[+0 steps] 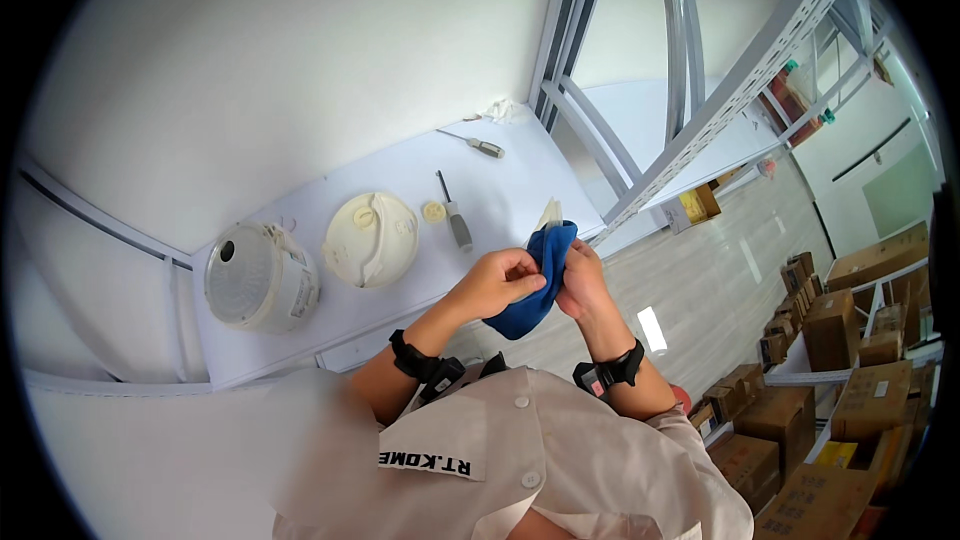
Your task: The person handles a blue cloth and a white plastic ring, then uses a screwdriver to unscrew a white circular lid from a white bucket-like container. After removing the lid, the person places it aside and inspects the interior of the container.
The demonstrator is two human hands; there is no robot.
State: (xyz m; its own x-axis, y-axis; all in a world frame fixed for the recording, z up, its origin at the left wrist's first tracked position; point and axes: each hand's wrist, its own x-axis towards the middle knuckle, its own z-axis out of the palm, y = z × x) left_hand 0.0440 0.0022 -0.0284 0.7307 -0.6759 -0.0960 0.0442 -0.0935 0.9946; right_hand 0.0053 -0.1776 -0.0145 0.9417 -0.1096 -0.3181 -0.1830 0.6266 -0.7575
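Observation:
Both hands are in front of my chest at the table's edge. My left hand [500, 280] pinches a blue cloth [525, 312] from one side, and my right hand [583, 280] grips it from the other. A pale, cream-coloured flat piece [550, 214] sticks up out of the folded cloth; its lower part is hidden inside. Left of the hands lie a grey-handled screwdriver [458, 227], a small round yellowish cap [433, 211] and a round cream lid-like part [400, 230] with a raised bar across it.
The white tabletop [525, 165] also bears a round white appliance body [300, 285] at the left, a second screwdriver [485, 147] and crumpled white tissue [500, 111] farther back. A metal rack frame [700, 130] rises at the right. Cardboard boxes [775, 420] fill shelves at lower right.

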